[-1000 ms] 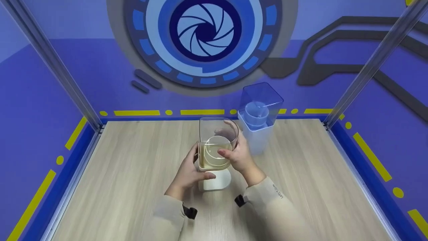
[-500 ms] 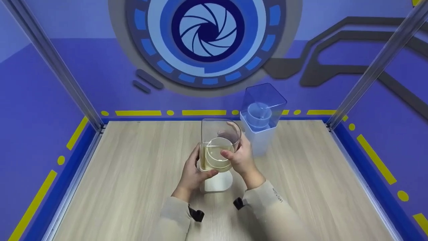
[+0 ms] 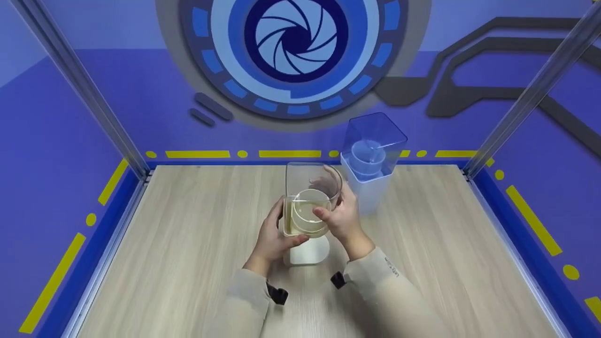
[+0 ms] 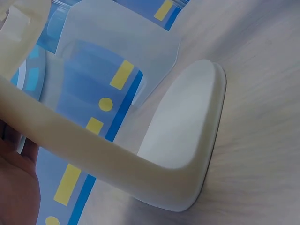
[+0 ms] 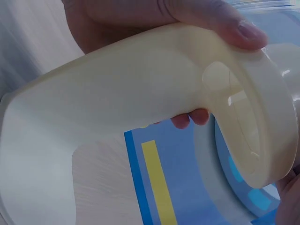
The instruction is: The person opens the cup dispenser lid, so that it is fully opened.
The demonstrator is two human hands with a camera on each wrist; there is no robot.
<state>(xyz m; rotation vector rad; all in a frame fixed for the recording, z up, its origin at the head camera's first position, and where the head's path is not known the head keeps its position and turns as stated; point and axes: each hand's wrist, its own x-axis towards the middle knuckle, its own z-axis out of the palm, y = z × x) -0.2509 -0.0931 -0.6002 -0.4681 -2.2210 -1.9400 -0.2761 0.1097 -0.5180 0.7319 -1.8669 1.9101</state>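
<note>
A cream dispenser-like stand [image 3: 307,252] with a flat foot, an upright back and a round ring at the top stands on the table; a clear box-shaped container [image 3: 305,180] sits on top of it. My left hand [image 3: 274,239] grips the upper part of the stand from the left, its thumb across the front. My right hand [image 3: 345,218] holds the clear container from the right, thumb in front, fingers behind its wall. In the right wrist view the cream back [image 5: 117,89] runs to the open ring [image 5: 234,122]. The left wrist view shows the foot [image 4: 180,117] resting on the wood.
Behind, to the right, stands a similar blue dispenser [image 3: 371,164] with a clear blue top and a pale lower part. A pale wooden table [image 3: 197,263] lies below, enclosed by blue printed walls [image 3: 112,103] and metal posts [image 3: 89,89].
Between the frames the whole scene shifts slightly right as the head view moves. My left thumb has come up closer against the front of the cream stand. Both hands keep their hold.
</note>
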